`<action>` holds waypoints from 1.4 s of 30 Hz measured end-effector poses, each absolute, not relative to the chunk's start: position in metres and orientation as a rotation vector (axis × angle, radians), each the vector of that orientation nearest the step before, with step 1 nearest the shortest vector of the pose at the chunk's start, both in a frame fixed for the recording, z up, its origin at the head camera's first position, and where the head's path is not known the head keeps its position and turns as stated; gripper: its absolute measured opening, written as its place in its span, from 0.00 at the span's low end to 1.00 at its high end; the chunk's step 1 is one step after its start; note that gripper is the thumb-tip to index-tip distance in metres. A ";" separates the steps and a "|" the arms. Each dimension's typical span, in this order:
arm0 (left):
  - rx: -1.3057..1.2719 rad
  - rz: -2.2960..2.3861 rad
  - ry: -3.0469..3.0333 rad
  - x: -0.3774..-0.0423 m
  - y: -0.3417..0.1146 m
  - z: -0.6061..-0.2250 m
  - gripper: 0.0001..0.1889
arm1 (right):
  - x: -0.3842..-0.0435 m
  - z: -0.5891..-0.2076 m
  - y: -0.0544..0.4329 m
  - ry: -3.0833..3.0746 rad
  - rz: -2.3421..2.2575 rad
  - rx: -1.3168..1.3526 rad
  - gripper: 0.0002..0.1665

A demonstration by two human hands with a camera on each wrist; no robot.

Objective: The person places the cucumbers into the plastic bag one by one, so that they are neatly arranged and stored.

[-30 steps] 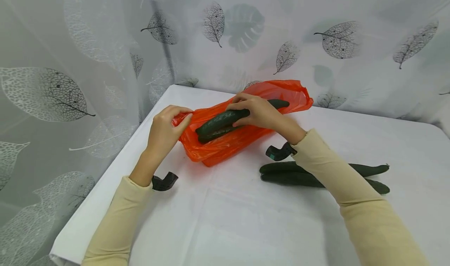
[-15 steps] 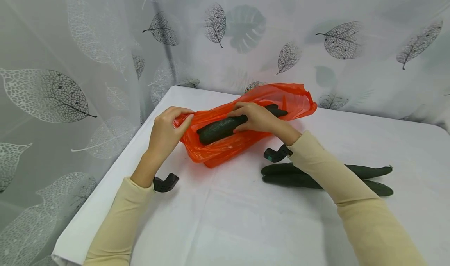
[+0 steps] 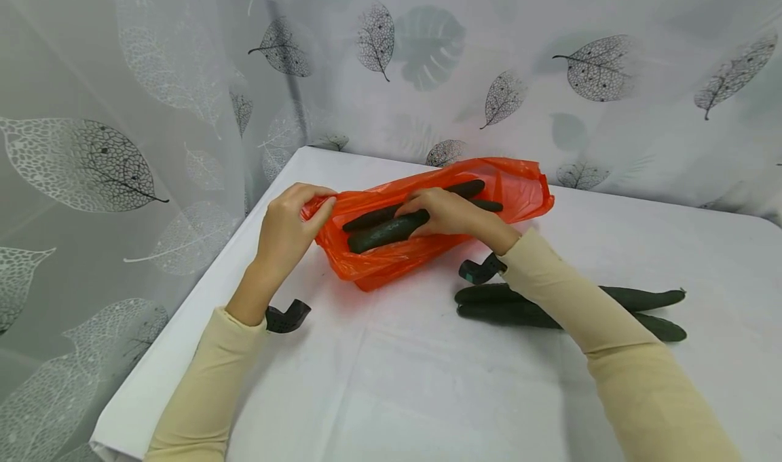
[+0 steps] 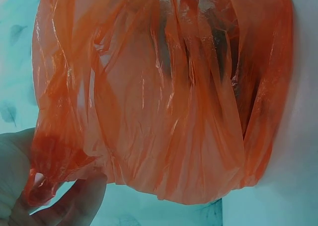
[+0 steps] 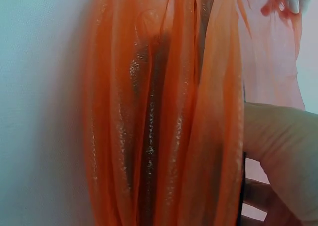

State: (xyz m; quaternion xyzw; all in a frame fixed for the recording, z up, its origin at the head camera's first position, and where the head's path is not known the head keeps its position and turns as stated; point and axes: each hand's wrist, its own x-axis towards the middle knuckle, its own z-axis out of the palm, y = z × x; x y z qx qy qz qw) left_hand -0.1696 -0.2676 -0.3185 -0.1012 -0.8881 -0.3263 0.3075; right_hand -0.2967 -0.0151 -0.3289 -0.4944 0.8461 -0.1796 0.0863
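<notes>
An orange plastic bag (image 3: 360, 270) lies on its side on the white table, its upper side open. My left hand (image 3: 286, 221) pinches the bag's near left edge between thumb and fingers; in the left wrist view the film (image 4: 149, 112) hangs in folds beside those fingers. Inside the bag, my right hand (image 3: 444, 212) holds a dark green cucumber (image 3: 387, 233) from above. Another cucumber (image 3: 368, 218) lies behind it, partly covered by the hand. In the right wrist view the bag wall (image 5: 149, 112) hides most of the cucumbers, and dark shapes show through.
Two more cucumbers (image 3: 650, 299) lie side by side on the table (image 3: 415, 380) at the right, partly under the right forearm. A leaf-printed curtain (image 3: 525, 55) hangs behind and to the left. Black wrist mounts (image 3: 287, 316) jut out beneath both wrists.
The right hand has lowered the cucumber toward the near side of the bag, uncovering the cucumber behind it. The bag's far edge has sunk. The left hand keeps its pinch.
</notes>
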 end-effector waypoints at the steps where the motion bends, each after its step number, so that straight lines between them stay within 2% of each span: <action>1: -0.267 -0.860 -2.349 -0.170 -0.267 -0.318 0.08 | -0.297 -0.329 -0.015 2.506 -0.537 -1.484 0.25; 27: -0.241 -0.875 -2.329 -0.168 -0.266 -0.320 0.07 | -0.296 -0.340 -0.011 2.262 -0.406 -1.567 0.25; 42: -0.258 -0.859 -2.343 -0.170 -0.265 -0.321 0.07 | -0.294 -0.350 -0.005 2.302 -0.471 -1.490 0.23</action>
